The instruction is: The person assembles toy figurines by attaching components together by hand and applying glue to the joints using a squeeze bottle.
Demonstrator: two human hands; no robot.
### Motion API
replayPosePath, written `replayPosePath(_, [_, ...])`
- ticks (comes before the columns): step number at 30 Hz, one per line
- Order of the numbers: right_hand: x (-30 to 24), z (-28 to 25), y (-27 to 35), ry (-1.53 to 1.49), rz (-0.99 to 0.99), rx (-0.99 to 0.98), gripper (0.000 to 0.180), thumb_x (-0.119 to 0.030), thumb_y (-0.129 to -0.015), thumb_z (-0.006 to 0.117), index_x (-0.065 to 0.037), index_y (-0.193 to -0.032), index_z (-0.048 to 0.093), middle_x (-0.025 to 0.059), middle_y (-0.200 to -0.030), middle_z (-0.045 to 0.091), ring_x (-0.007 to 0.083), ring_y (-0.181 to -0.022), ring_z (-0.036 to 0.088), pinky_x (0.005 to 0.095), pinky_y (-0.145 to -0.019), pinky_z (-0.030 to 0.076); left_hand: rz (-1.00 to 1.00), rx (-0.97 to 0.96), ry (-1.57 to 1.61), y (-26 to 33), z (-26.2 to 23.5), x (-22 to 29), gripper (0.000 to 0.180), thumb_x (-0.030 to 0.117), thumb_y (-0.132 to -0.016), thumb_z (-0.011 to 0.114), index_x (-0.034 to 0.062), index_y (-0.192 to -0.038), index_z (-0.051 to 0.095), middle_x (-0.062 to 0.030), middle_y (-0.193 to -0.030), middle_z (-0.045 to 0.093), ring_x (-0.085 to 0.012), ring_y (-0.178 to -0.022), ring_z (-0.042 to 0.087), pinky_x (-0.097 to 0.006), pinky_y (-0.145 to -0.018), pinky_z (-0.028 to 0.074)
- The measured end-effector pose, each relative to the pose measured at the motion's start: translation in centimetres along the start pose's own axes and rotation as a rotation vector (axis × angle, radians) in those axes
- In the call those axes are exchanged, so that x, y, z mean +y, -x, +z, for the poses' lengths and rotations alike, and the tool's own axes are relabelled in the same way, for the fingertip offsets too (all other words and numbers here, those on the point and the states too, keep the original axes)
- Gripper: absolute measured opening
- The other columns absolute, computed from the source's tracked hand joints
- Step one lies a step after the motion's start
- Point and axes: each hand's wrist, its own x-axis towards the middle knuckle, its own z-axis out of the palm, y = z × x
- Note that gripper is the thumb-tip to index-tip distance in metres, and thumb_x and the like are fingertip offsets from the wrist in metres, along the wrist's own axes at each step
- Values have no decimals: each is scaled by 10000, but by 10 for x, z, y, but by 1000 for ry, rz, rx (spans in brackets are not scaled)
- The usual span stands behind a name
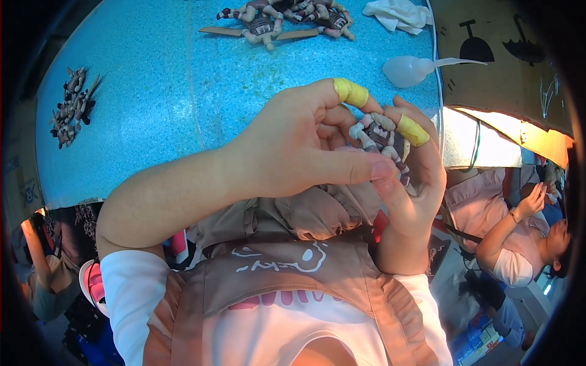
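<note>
Both my hands are closed on a small toy figurine with pale limbs and a dark brown body, raised over the table's near right part. My left hand reaches across from the left, its thumb lying along the figurine's lower side. From the right, my right hand supports the figurine with thumb and fingers. Yellow tape wraps a left finger, and another yellow wrap covers a right finger. My fingers hide part of the figurine.
Similar figurines are heaped at the table's far edge, with more at the left. A white squeeze bottle and a crumpled white cloth lie at the far right of the blue table. Beyond stands a cardboard box. Another person sits at right.
</note>
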Motion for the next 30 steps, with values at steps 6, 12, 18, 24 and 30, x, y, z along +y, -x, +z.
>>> replayPosePath(6, [-1, 1, -1, 131, -71, -43, 627, -225, -580, 812, 32, -1087, 546, 164, -1086, 539, 297, -1041, 504, 437, -946, 375, -4, 52, -34, 3, 2, 2, 526, 22, -725, 723, 28, -1167, 437, -109, -1019, 604, -133, -926, 587, -248, -779, 491])
replayPosePath(12, [-4, 8, 4, 78, -35, 51, 617, -219, -606, 807, 27, -1103, 537, 171, -1103, 523, 297, -1052, 503, 407, -930, 395, 40, 31, -64, 1, 1, 0, 573, 47, -703, 750, 36, -1170, 418, -108, -1020, 598, -140, -918, 592, -265, -778, 493])
replayPosePath(18, [1, 4, 2, 10, 22, 10, 619, -204, -605, 808, 11, -1115, 531, 165, -1097, 532, 303, -1054, 500, 422, -937, 388, 63, 23, -35, 0, -1, 0, 598, 71, -701, 759, 39, -1185, 409, -103, -1040, 591, -150, -948, 587, -269, -802, 485])
replayPosePath(24, [-1, 5, 2, 125, -98, 34, 615, -173, -604, 807, 6, -1123, 529, 160, -1107, 534, 295, -1042, 517, 415, -947, 380, 125, -32, -84, 0, -2, -5, 603, 88, -732, 738, 38, -1224, 393, -119, -1134, 552, -148, -991, 568, -271, -826, 473])
replayPosePath(30, [-10, 18, 2, -579, 271, 240, 587, -103, -630, 772, 24, -1145, 520, 179, -1107, 534, 266, -1029, 531, 340, -901, 417, 161, -20, 18, -4, 2, -9, 640, 28, -789, 654, 45, -1324, 303, -106, -1172, 515, -152, -1054, 528, -273, -864, 447])
